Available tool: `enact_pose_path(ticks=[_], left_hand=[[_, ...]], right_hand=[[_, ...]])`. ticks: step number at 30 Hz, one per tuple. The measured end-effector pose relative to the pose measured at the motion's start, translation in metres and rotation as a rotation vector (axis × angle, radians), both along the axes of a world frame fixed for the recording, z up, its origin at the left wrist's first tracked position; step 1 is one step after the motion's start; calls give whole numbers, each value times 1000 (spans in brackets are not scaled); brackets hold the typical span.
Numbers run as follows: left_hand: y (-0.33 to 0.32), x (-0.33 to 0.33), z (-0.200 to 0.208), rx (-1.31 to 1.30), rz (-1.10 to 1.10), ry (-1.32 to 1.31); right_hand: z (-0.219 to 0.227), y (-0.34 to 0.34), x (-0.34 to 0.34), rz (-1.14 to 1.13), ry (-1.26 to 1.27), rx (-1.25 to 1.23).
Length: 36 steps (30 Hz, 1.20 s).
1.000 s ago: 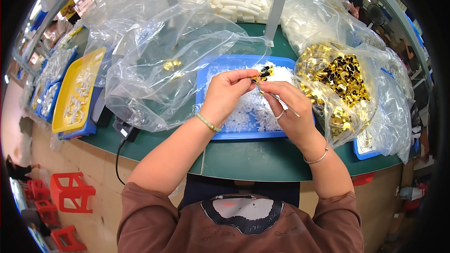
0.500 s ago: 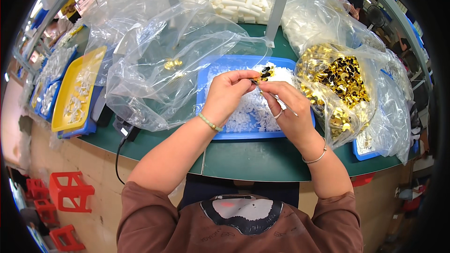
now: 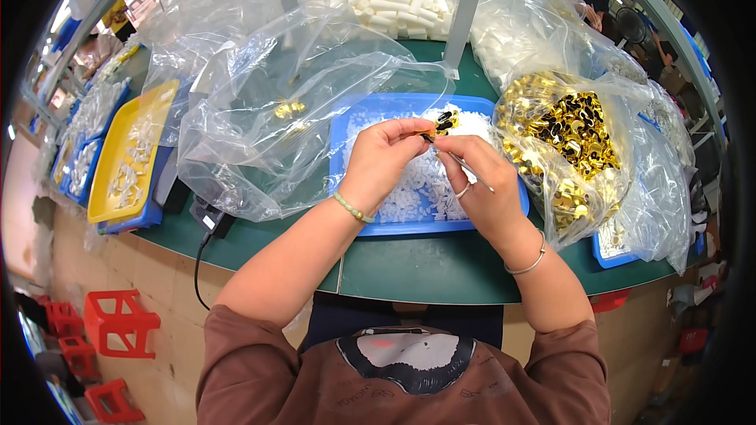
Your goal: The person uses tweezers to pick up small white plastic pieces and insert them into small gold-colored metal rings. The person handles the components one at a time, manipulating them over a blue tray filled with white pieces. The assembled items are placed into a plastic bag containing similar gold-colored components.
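Over a blue tray of small white plastic pieces, my two hands meet at the fingertips. My left hand is closed in a pinch on a small black-and-gold piece. In my right hand lies a thin metal tool, perhaps tweezers, its shaft slanting back past the fingers. The tool's tip is at the pinched piece, and the fingers hide just where it touches. Several black-and-gold pieces rest on the white ones just beyond my fingertips.
Right of the tray stands a clear bag of shiny gold pieces. A large clear plastic bag spreads to the left, beside a yellow tray. White tubes are heaped behind, near a grey post. Red stools stand on the floor.
My right hand and the tool have shifted very slightly. The left hand keeps its pinch in nearly the same place.
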<state>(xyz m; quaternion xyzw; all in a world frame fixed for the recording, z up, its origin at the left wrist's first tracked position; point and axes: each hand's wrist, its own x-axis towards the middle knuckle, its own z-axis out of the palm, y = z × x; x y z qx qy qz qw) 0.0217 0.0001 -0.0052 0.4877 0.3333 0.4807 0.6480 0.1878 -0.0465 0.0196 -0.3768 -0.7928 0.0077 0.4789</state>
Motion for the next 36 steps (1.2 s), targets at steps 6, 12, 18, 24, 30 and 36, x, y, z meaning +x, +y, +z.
enact_pose_path(ticks=[6,12,18,24,30,36], left_hand=[[3,-3,-2,-27,19,2],[4,-2,-3,7,25,34],[-1,1,3,35,41,70],[0,0,2,75,28,149],[4,-2,2,-151,-44,-147],[3,-5,9,-175,-84,-265]], right_hand=[[3,-2,2,8,18,-1],[3,-3,1,-10,28,5],[4,-4,1,-28,-5,-21],[0,-6,-4,-37,-18,-27],[10,-12,4,20,123,-59],[18,-1,27,-98,-6,-4]])
